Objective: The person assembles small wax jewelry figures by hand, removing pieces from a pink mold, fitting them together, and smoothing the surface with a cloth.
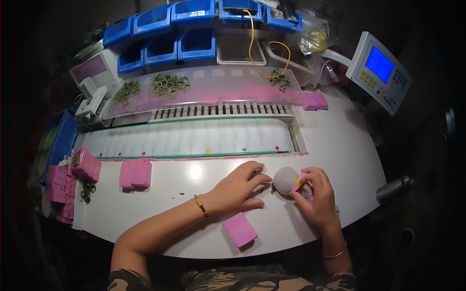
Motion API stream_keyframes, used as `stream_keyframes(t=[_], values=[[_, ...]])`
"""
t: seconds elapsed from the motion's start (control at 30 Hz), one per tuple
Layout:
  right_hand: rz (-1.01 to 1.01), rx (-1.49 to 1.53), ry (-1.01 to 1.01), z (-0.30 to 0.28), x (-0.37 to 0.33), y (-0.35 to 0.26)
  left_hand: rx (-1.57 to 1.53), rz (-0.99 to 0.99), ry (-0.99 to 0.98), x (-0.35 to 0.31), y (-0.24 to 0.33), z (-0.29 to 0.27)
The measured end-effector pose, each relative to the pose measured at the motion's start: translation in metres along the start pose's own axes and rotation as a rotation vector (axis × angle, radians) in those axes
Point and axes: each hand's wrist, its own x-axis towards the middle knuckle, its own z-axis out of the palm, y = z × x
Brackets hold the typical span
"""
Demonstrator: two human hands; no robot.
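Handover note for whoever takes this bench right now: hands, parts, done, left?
Left hand: palm down on the white table, fingertips at a small dark piece beside the pouch; whether it has a grip on it, I cannot tell.
Right hand: pinching a small pink and yellow item against the round translucent white pouch.
Parts: one flat pink box lies near the table's front edge, two more pink boxes to the left, a pile of pink boxes at far left. Green rings lie in heaps on the clear shelf.
Done: cannot tell from this view.
Left: the pouch is still in hand and the near box is shut.
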Motion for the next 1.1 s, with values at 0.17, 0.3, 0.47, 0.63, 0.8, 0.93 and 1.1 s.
stream_keyframes(t=[0.17, 0.3, 0.47, 0.63, 0.8, 0.93, 1.1], values=[[-0.142, -0.001, 0.185, 0.013, 0.015, -0.015, -0.057, 0.045, 0.159, 0.022, -0.01, 0.028], [-0.15, -0.141, -0.016, 0.029, 0.02, -0.004, -0.096, 0.025, 0.212, 0.031, -0.008, 0.03], [-0.049, 0.054, 0.058, 0.028, 0.011, -0.002, -0.063, -0.007, 0.22, 0.013, -0.007, 0.016], [-0.006, 0.141, 0.084, 0.023, 0.005, 0.001, 0.074, -0.071, 0.226, -0.026, -0.015, -0.018], [-0.085, 0.107, 0.153, 0.023, 0.007, 0.001, 0.31, -0.118, 0.321, -0.058, -0.017, -0.045], [-0.134, 0.036, 0.287, 0.027, 0.018, -0.004, 0.313, -0.097, 0.434, -0.07, 0.019, -0.052], [-0.057, 0.0, 0.045, 0.033, 0.024, 0.003, 0.045, 0.088, 0.373, -0.088, 0.06, -0.039]])
